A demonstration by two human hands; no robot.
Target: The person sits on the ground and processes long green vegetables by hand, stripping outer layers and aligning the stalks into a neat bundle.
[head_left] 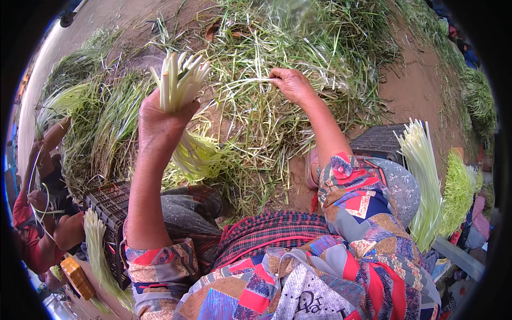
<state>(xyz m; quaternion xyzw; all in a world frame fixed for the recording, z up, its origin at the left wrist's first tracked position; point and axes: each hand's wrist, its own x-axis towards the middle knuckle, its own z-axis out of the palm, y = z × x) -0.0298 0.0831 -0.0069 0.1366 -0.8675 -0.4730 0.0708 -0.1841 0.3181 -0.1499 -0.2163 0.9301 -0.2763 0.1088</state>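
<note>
Left fist, right pinch: the two bare forearms

Left hand (169,113): curled as a fist around the stalk bundle (184,80), the landmark for what follows; left wrist (154,145) just left of the bundle; left forearm (148,192) bare, nearly upright, running downward on that same side. Right hand (292,85): right of the bundle, well apart from it and about level with its upper part; thumb and fingertips brought together in a pinch; right forearm (325,125) bare, sloping away to the bundle's lower right.
</note>
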